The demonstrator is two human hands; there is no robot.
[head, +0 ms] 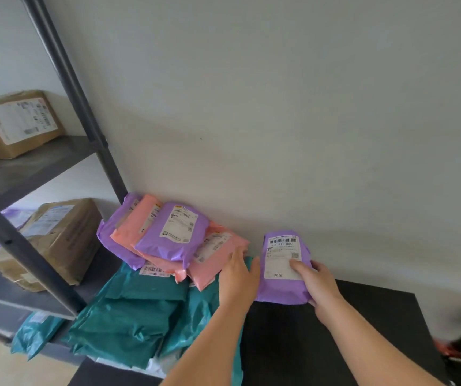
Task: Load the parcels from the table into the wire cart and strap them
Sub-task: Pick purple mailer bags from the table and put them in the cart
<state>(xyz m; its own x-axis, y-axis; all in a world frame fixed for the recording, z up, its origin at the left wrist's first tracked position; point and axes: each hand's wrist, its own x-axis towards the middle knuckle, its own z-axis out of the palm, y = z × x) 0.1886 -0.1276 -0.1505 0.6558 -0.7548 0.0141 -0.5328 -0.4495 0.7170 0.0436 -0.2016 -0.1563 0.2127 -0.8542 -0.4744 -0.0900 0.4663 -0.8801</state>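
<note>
Your right hand (318,285) grips the small purple plastic mailer parcel (282,263) by its lower edge, thumb on the label, at the far side of the black table (362,330); slick film could slip. Your flat left hand (239,277) rests on the leaning pile of pink, purple and teal mailers (168,246), which might slide. The wire cart and strap are out of view.

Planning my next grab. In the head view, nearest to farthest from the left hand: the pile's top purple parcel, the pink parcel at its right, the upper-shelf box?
1. The pink parcel, right at the left hand.
2. The top purple parcel, further left on the pile.
3. The cardboard box, on the upper shelf, far left.
</note>
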